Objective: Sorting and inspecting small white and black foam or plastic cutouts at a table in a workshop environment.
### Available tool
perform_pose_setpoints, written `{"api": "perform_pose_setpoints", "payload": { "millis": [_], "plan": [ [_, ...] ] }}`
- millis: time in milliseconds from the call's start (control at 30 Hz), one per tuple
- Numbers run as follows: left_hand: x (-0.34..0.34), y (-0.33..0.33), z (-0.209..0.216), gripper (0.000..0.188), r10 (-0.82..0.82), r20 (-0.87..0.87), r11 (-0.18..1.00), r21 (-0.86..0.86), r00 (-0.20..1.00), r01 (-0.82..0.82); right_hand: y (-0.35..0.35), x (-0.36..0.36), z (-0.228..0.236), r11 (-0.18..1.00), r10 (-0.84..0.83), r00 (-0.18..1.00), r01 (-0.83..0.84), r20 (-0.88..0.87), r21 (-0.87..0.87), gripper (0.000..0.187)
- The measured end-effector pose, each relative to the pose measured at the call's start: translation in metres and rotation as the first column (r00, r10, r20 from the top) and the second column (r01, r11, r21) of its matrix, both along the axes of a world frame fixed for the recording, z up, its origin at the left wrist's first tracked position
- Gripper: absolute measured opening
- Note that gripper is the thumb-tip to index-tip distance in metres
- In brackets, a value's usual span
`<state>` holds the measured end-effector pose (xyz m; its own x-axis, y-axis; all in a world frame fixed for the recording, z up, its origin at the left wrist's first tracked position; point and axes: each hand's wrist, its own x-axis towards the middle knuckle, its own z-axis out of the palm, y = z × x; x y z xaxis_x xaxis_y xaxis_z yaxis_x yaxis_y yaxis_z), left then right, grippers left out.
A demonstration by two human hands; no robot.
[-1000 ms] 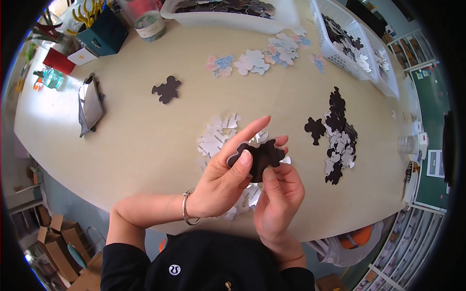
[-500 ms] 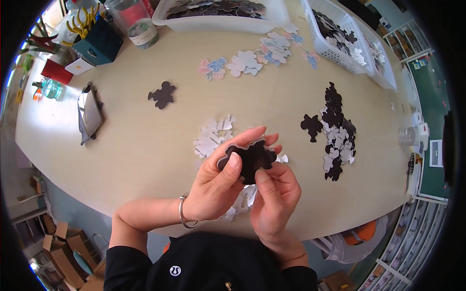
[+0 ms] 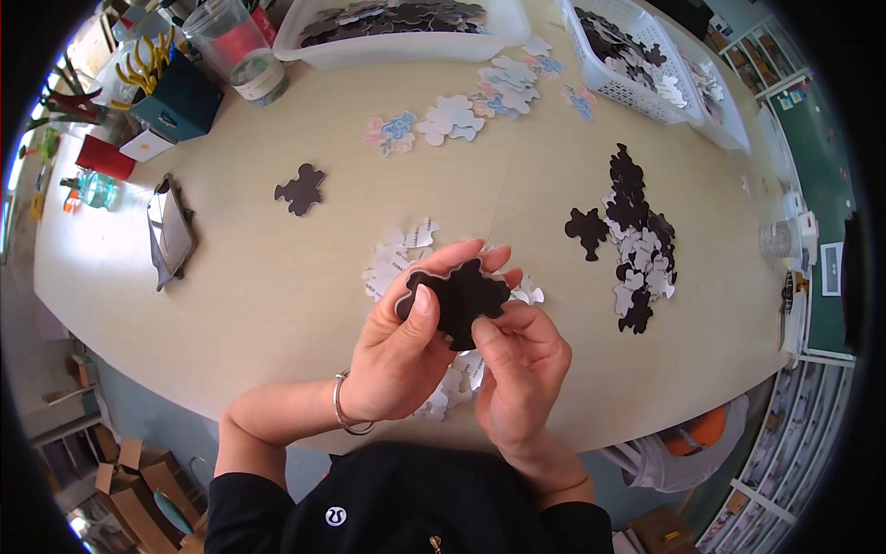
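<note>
Two bare hands meet over the near middle of the surface, holding between them one dark lobed piece with a pale rim; whether it is a single layer or several stacked cannot be told. The left hand, with one bracelet at its wrist, is closed on the piece's left part, thumb across the face and fingers behind. The right hand pinches the lower right edge between thumb and bent fingers. Under and around the hands lie pale printed pieces, too covered to count. One dark cutout lies alone to the left; another single one, the dark offcut, sits just beside one long heap of black and white pieces, overlapping beyond counting. Farther off are two overlapping clusters of white and pastel pieces, with one flowered piece apart on their right. Three white containers stand at the far edge: one tray, one perforated basket and one bin, each holding many pieces. At the far left stand one clear jar and one teal box of yellow-handled tools.
</note>
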<state>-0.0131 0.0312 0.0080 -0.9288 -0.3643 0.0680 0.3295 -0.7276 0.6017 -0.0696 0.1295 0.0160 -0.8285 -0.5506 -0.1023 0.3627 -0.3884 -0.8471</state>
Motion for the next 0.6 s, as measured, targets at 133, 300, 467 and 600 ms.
{"api": "perform_pose_setpoints", "payload": {
  "millis": [133,300,467,600],
  "plan": [
    [0.0011,-0.001,0.0018,0.046,0.005,-0.002,1.0,-0.007,1.0,-0.005,0.0011,-0.0033,-0.0023,0.999,0.048,0.998,-0.048,-0.029,0.009,0.006],
    [0.0011,-0.0008,0.0023,0.046,0.001,-0.004,1.0,0.009,1.0,-0.001,0.0001,-0.0019,-0.0018,0.999,0.032,0.999,-0.031,-0.019,0.022,0.006],
    [0.0007,-0.0018,0.0065,0.047,-0.004,0.036,0.999,0.043,0.999,0.003,-0.0013,-0.0024,-0.003,0.999,0.039,0.999,-0.039,-0.011,0.015,0.005],
    [0.0003,-0.0013,0.0092,0.048,-0.009,0.052,0.997,0.08,0.999,0.005,-0.0024,-0.0011,-0.0022,1.0,0.019,1.0,-0.019,-0.021,0.006,0.005]
  ]
}}
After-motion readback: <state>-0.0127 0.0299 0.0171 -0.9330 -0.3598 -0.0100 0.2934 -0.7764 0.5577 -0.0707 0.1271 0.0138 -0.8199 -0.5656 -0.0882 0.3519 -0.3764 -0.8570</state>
